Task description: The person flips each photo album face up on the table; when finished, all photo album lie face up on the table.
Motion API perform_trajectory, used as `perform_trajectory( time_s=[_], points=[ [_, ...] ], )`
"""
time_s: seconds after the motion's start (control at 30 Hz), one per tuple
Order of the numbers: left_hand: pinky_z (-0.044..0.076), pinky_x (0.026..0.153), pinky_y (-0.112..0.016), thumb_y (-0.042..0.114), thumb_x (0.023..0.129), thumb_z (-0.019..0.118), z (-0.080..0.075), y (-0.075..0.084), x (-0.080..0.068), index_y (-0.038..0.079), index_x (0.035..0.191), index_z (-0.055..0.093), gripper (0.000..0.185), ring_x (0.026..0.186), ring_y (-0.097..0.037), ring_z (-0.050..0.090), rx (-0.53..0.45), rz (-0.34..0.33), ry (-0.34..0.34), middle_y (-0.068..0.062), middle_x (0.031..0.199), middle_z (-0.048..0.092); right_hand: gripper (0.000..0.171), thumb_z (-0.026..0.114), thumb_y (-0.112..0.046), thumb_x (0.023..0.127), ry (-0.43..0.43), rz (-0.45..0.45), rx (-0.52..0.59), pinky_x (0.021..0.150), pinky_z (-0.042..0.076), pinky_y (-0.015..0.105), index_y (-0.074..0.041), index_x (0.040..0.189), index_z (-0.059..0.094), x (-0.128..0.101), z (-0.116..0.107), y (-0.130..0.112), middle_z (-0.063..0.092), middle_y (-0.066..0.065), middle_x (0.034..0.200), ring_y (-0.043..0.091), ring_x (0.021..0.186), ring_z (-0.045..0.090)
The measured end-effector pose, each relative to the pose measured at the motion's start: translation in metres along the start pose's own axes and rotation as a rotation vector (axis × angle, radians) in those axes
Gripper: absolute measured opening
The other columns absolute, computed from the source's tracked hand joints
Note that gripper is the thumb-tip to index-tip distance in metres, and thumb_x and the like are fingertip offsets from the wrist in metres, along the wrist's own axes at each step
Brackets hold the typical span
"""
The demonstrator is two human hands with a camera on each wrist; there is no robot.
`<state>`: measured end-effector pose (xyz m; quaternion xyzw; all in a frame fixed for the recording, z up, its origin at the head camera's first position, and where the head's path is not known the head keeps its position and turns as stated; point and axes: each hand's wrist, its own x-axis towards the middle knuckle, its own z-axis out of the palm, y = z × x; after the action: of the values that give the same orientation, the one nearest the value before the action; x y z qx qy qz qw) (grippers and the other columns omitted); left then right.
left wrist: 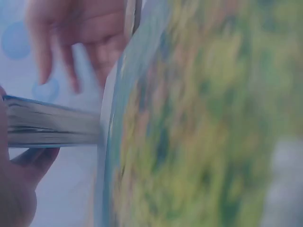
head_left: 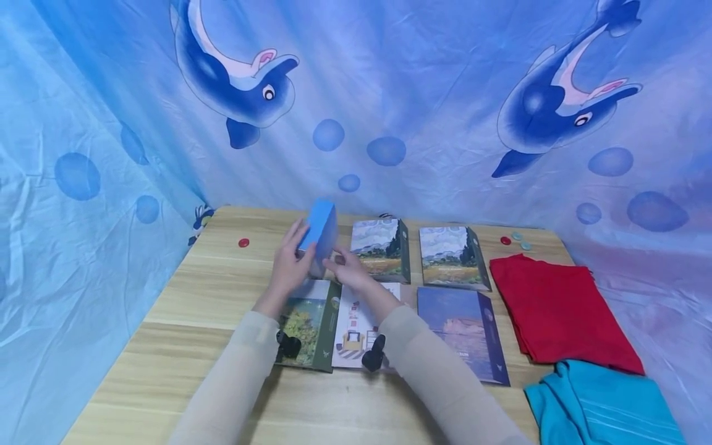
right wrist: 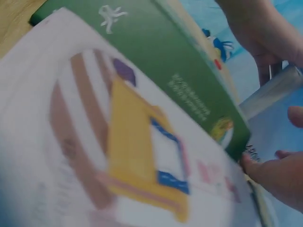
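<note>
Wooden table (head_left: 222, 296): both hands (head_left: 319, 266) gripping upright blue box (head_left: 319, 232); its silvery edge (left wrist: 47, 123) in wrist views only.

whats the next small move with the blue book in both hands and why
Probably set the blue book down upright in the back row, left of the two landscape books. It is held on end above the table by the left hand and right hand, and that row has bare space there, while the front row lies flat.
</note>
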<state>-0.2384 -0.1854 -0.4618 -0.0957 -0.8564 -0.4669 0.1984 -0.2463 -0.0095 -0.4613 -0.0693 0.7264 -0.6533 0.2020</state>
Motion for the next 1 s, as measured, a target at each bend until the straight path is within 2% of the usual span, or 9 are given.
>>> perform_trajectory(
  time_s=[0.13, 0.23, 0.33, 0.4, 0.47, 0.57, 0.77, 0.9, 1.0],
  points=[
    [0.031, 0.118, -0.052, 0.019, 0.102, 0.056, -0.011, -0.013, -0.004, 0.003, 0.149, 0.049, 0.049, 0.146, -0.037, 0.035, -0.005, -0.131, -0.018, -0.015, 0.159, 0.04, 0.069, 0.064, -0.027, 0.101, 0.041, 0.05, -0.018, 0.117, 0.035, 0.048, -0.004, 0.157, 0.032, 0.0, 0.005, 0.008, 0.033, 0.025, 0.159, 0.039, 0.146, 0.033],
    [0.024, 0.122, -0.05, 0.028, 0.105, 0.054, -0.018, -0.021, -0.007, 0.005, 0.153, 0.043, 0.055, 0.148, -0.038, 0.031, -0.002, -0.268, -0.076, -0.019, 0.159, 0.038, 0.069, 0.064, -0.027, 0.1, 0.047, 0.053, -0.003, 0.12, 0.03, 0.047, -0.006, 0.158, 0.033, -0.001, 0.006, 0.008, 0.029, 0.023, 0.162, 0.037, 0.149, 0.029],
    [0.021, 0.122, -0.053, 0.038, 0.104, 0.053, -0.023, -0.025, -0.006, 0.01, 0.16, 0.03, 0.066, 0.15, -0.039, 0.025, -0.002, -0.389, -0.155, -0.016, 0.162, 0.032, 0.068, 0.063, -0.027, 0.101, 0.043, 0.048, -0.012, 0.121, 0.027, 0.046, -0.009, 0.159, 0.031, -0.002, 0.006, 0.008, 0.025, 0.02, 0.164, 0.035, 0.151, 0.025],
    [0.022, 0.121, -0.057, 0.041, 0.103, 0.055, -0.023, -0.027, -0.005, 0.013, 0.162, 0.022, 0.073, 0.15, -0.041, 0.024, 0.003, -0.436, -0.204, -0.015, 0.164, 0.03, 0.067, 0.062, -0.028, 0.102, 0.041, 0.038, -0.034, 0.121, 0.027, 0.046, -0.01, 0.159, 0.031, -0.002, 0.005, 0.007, 0.024, 0.018, 0.165, 0.034, 0.151, 0.023],
    [0.022, 0.12, -0.06, 0.04, 0.103, 0.056, -0.022, -0.029, -0.003, 0.014, 0.164, 0.015, 0.078, 0.15, -0.042, 0.023, 0.001, -0.449, -0.242, -0.014, 0.165, 0.027, 0.068, 0.062, -0.029, 0.102, 0.04, 0.026, -0.062, 0.121, 0.027, 0.046, -0.01, 0.159, 0.03, -0.003, 0.004, 0.006, 0.024, 0.016, 0.165, 0.032, 0.151, 0.024],
    [0.024, 0.118, -0.063, 0.036, 0.102, 0.058, -0.019, -0.029, -0.001, 0.013, 0.164, 0.013, 0.08, 0.149, -0.044, 0.024, 0.036, -0.405, -0.259, -0.019, 0.165, 0.024, 0.069, 0.062, -0.03, 0.102, 0.033, 0.015, -0.064, 0.121, 0.028, 0.045, -0.009, 0.159, 0.03, -0.005, 0.001, 0.004, 0.027, 0.015, 0.164, 0.031, 0.151, 0.026],
    [0.023, 0.12, -0.059, 0.031, 0.099, 0.064, -0.01, -0.02, 0.006, 0.005, 0.162, 0.018, 0.082, 0.149, -0.043, 0.023, 0.175, -0.218, -0.208, -0.023, 0.164, 0.02, 0.068, 0.063, -0.028, 0.101, 0.076, -0.031, -0.067, 0.117, 0.035, 0.043, -0.007, 0.158, 0.032, -0.009, -0.012, -0.001, 0.037, 0.015, 0.159, 0.03, 0.147, 0.035],
    [0.021, 0.121, -0.056, 0.029, 0.098, 0.065, 0.0, -0.008, 0.011, 0.0, 0.158, 0.025, 0.078, 0.15, -0.042, 0.023, 0.167, -0.105, -0.217, -0.026, 0.163, 0.022, 0.066, 0.064, -0.029, 0.101, 0.162, -0.083, -0.11, 0.117, 0.037, 0.041, -0.007, 0.156, 0.036, -0.013, -0.025, -0.006, 0.042, 0.013, 0.157, 0.029, 0.144, 0.04],
    [0.022, 0.121, -0.055, 0.029, 0.098, 0.066, 0.01, 0.004, 0.013, 0.002, 0.158, 0.029, 0.075, 0.148, -0.041, 0.026, 0.154, -0.057, -0.244, -0.025, 0.161, 0.027, 0.064, 0.064, -0.032, 0.1, 0.224, -0.106, -0.146, 0.117, 0.036, 0.041, -0.009, 0.155, 0.039, -0.017, -0.036, -0.009, 0.045, 0.011, 0.155, 0.029, 0.144, 0.041]
  ],
)
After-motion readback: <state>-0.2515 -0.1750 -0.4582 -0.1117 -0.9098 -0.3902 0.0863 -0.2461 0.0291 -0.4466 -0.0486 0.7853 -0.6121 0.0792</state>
